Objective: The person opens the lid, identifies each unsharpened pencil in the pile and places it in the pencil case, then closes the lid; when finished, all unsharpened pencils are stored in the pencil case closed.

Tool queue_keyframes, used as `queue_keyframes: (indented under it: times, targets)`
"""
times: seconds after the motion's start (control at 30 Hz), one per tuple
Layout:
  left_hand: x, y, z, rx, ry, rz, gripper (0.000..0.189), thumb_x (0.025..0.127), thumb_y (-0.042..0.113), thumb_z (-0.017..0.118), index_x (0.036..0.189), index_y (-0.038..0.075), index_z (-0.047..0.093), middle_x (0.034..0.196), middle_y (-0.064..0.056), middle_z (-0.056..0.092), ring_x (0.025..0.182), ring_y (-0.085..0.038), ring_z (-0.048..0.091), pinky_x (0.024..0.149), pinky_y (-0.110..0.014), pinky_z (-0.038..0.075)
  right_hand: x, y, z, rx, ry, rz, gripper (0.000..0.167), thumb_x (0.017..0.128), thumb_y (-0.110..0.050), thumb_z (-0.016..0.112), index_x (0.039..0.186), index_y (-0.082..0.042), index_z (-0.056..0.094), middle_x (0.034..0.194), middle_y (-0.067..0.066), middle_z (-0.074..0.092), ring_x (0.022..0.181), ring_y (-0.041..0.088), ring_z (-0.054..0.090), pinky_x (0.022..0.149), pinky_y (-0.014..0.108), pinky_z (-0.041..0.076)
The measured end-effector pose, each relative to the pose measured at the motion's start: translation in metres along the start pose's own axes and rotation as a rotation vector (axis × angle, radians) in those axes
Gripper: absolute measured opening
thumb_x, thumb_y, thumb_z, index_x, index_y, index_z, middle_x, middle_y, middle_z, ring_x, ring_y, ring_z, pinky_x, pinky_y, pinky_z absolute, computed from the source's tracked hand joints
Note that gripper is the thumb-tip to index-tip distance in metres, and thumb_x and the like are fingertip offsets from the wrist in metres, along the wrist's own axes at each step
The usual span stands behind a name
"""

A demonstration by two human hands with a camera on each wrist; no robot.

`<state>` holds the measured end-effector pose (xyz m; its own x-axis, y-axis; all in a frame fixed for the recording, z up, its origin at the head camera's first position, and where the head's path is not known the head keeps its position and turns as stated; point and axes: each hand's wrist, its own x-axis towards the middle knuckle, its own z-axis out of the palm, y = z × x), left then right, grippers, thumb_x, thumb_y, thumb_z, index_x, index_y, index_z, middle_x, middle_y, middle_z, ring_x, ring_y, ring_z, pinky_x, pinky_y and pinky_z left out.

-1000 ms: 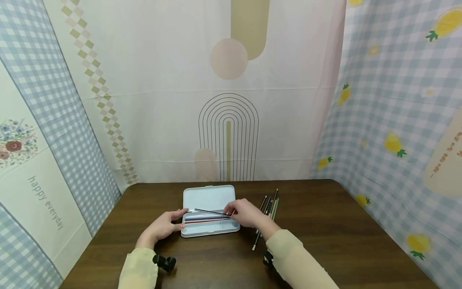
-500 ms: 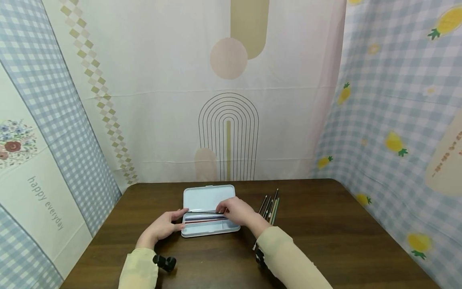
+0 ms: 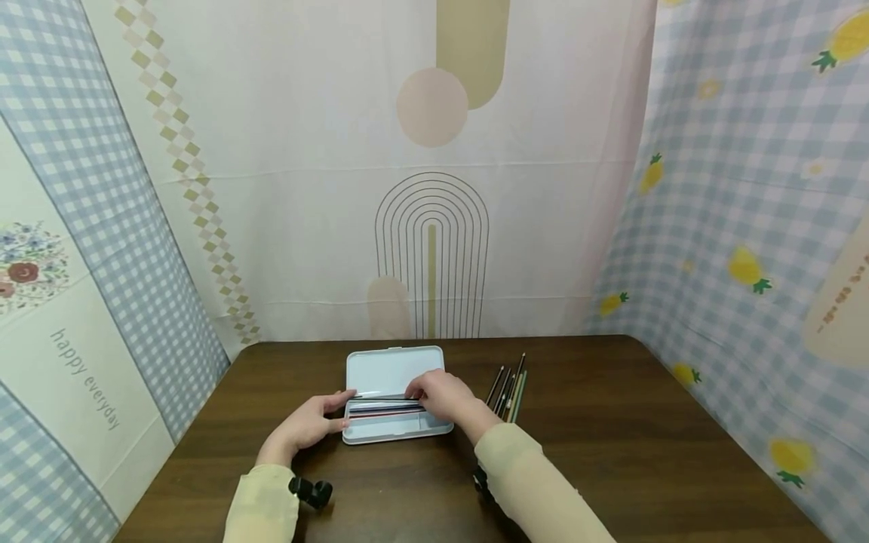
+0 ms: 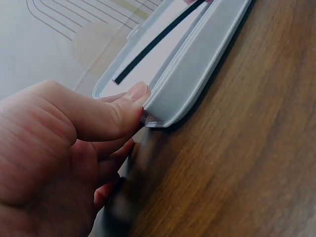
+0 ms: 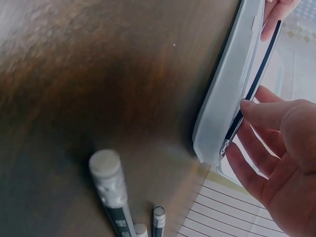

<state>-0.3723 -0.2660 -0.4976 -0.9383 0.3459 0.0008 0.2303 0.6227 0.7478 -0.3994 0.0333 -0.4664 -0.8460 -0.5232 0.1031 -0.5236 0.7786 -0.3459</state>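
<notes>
Wooden table [image 3: 645,452]: left hand [image 3: 305,424] grips case [image 3: 394,368], right hand [image 3: 444,395] pinches pencil [image 5: 257,76]

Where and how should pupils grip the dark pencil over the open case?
Pinch the dark pencil near its silver-banded end, probably from the right: the shaft is slender, and the left hand grips the left end of the case.

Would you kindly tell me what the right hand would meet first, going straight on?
Probably the open lid, which the right hand faces in the head view, though depth is unclear.
</notes>
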Motion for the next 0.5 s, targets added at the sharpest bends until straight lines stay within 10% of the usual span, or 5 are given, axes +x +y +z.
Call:
queue_keyframes:
  times: [0.5]
  targets:
    - [0.0, 0.0008, 0.0007, -0.01, 0.002, -0.009, 0.062, 0.097, 0.018, 0.077, 0.155, 0.004, 0.057, 0.158, -0.028, 0.049, 0.152, -0.052, 0.035, 0.122, -0.069, 0.026, 0.0053, -0.0002, 0.0041, -0.06, 0.011, 0.026, 0.027, 0.103, -0.003, 0.066, 0.11, -0.02, 0.085, 0.107, -0.006, 0.079, 0.103, 0.013, 0.07, 0.098, 0.038, 0.058]
